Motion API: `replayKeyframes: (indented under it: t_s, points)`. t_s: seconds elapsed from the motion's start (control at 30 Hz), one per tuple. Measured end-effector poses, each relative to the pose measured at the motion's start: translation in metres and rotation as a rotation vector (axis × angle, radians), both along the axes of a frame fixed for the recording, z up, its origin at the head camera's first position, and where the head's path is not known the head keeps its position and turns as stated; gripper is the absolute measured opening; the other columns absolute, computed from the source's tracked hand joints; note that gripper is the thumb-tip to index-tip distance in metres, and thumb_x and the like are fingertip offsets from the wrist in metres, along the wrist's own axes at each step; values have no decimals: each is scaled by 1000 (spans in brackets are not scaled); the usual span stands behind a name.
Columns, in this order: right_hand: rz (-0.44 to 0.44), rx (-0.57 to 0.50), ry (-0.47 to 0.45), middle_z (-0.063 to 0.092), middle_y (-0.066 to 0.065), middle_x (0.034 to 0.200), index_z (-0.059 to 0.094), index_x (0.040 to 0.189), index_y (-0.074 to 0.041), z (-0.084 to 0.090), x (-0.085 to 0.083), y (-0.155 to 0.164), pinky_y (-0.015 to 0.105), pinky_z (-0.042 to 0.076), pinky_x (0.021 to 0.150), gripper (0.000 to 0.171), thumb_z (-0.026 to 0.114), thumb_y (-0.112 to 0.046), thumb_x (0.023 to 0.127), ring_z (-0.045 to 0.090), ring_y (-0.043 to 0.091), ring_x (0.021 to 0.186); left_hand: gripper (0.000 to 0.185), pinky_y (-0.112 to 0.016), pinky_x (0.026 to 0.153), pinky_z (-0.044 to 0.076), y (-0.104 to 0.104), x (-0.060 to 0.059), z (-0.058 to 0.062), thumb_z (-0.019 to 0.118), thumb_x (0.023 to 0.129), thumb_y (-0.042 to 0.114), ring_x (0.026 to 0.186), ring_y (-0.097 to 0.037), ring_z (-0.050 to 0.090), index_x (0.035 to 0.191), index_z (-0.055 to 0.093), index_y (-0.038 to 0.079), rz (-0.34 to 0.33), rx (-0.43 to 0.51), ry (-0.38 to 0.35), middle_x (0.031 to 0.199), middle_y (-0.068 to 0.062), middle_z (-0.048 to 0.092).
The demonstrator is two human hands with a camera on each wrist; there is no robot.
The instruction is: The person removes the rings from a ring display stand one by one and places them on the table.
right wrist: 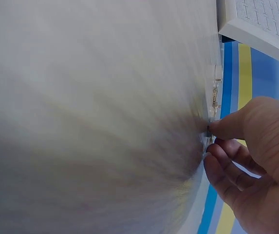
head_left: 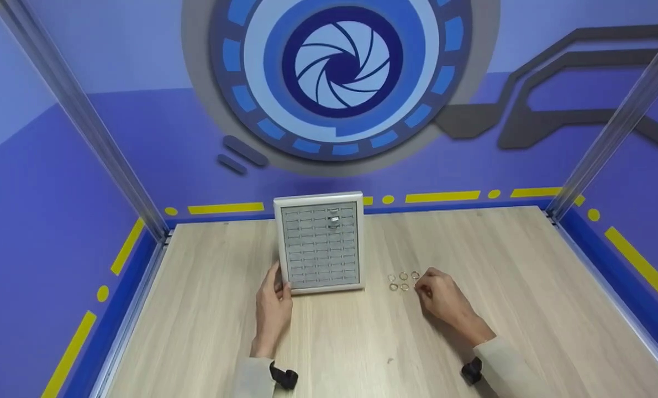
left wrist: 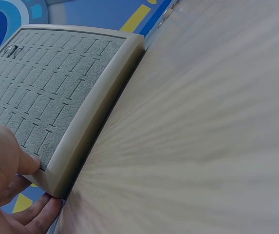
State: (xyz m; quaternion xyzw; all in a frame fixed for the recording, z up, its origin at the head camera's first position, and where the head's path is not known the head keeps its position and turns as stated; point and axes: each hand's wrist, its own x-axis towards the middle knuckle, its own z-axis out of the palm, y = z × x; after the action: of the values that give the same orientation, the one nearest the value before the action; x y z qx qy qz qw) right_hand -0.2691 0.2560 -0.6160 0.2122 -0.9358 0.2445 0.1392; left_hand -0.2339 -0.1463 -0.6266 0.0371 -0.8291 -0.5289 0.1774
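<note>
A grey slotted ring tray (head_left: 319, 198) with a pale frame stands tilted on the wooden table (head_left: 362, 354). Two rings (head_left: 334, 215) sit in its upper slots. My left hand (head_left: 280, 284) grips the tray's lower left corner. In the left wrist view its thumb (left wrist: 29, 163) lies on the tray (left wrist: 105, 97) face and its fingers curl under the frame. Several loose rings (head_left: 403, 281) lie right of the tray. My right hand (head_left: 424, 287) is at their right edge. In the right wrist view that hand (right wrist: 211, 144) pinches a ring against the table.
Blue walls with yellow markings close in the table on three sides. Metal posts (head_left: 74, 105) stand at both back corners. The tray's corner (right wrist: 261, 24) shows at the top of the right wrist view, with loose rings (right wrist: 216, 92) between it and the fingers.
</note>
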Motion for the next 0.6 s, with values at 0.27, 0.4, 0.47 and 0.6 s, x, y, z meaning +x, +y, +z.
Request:
replayKeyframes:
  t_s: [0.27,0.4,0.47,0.6]
  points:
    - [2,-28,-15,68,4,89,80,89,-4,1,-1,1,25,61,65,14,80,9,86,64,12,77,62,-43,106,62,0,0,0,63,104,-2,135,-41,63,162,42,4,-2,0,4,159,-25,51]
    - [-10,-38,-25,68,3,92,80,91,-5,6,-1,0,28,64,68,13,81,7,87,67,14,79,62,-43,105,62,0,-1,-1,63,104,-2,135,-41,63,162,42,3,-3,-2,7,159,-25,51]
    - [-12,-52,-17,69,4,93,80,94,-3,10,-2,-1,30,65,70,12,81,7,87,70,16,81,62,-44,105,62,0,-1,-2,63,104,-2,135,-42,63,162,42,3,-2,-1,9,159,-26,51]
    - [-16,-97,31,70,6,96,79,99,-1,20,-4,-7,35,67,70,14,81,7,87,73,22,86,62,-45,105,62,0,-1,-2,63,104,-1,135,-43,62,162,42,3,-1,2,10,159,-27,50]
